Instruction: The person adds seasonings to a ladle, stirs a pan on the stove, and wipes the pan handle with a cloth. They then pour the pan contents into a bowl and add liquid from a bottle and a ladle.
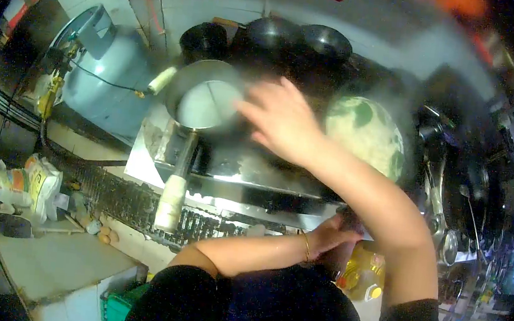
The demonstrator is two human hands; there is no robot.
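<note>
My right hand [283,122], blurred by motion, reaches left across the stove with fingers apart, its fingertips at the right rim of a long-handled saucepan [207,70]. Cloudy pale liquid [203,108] lies in that saucepan, with a thin dark line across it; the handle [171,205], wrapped in white, points toward me. Under my right forearm, my left hand [333,236] is closed at the stove's front edge, around something dark that I cannot make out. Steam hangs about a round pan of pale food with green leaves [366,134], to the right of my right hand.
Several dark pans [273,34] stand along the back. A blue gas cylinder [107,69] with a hose is at the left. Ladles [448,246] hang or lie at the right. Below the stove are oil bottles [361,275]; eggs [108,236] and bags [19,186] sit at lower left.
</note>
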